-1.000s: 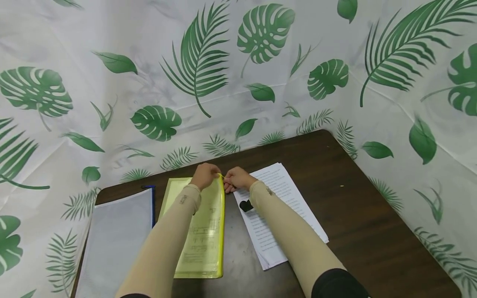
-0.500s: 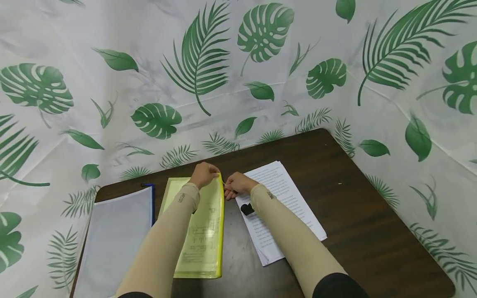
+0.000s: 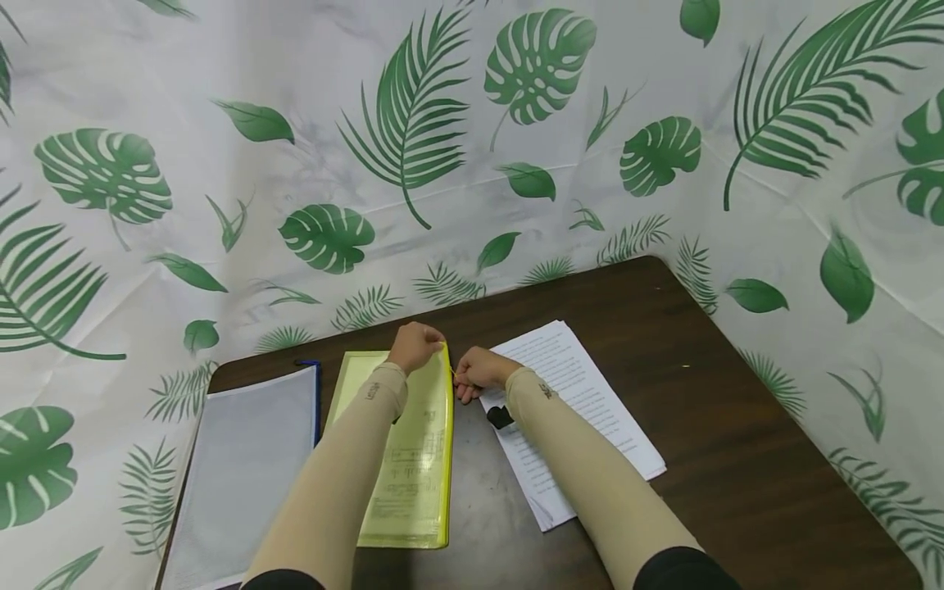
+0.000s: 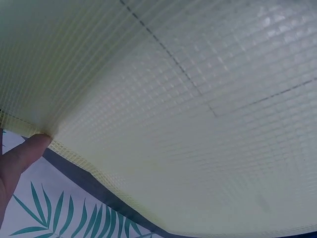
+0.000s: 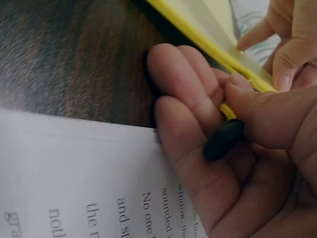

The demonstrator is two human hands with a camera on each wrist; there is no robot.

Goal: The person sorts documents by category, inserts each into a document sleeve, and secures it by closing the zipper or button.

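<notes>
Far left on the dark table [image 3: 708,426], a grey mesh pouch [image 3: 243,467] with a blue edge lies flat, untouched. Just beside it sits the yellow mesh pouch [image 3: 409,459], a printed sheet showing through its weave, its zip edge running along the right side toward the far end.

Up at that far corner, the left hand [image 3: 415,344] is curled over the pouch, gripping the top end near the zip. From the left wrist view the mesh [image 4: 188,114] fills almost everything, bowed up off the table, with one fingertip [image 4: 22,151] pressed under its edge.

Now the right hand [image 3: 478,373], just beside the left and close to the yellow zip edge. Thumb and fingers [image 5: 193,94] are pinched tight on a small dark zip pull [image 5: 223,140], with the yellow zip tape [image 5: 198,29] running off behind it. So both hands are closed on the pouch: one anchoring, one on the slider.

This looks like the zip stage, the slider sitting near the far end of its track; whether the zip is opening or closing, I cannot tell. The next move calls for a straight pull along the tape while the left hand keeps that corner taut, so the mesh does not bunch up.

To the right, a stack of printed papers [image 3: 590,410] lies under the right forearm, with a small black object [image 3: 500,417] resting on its near-left edge.
</notes>
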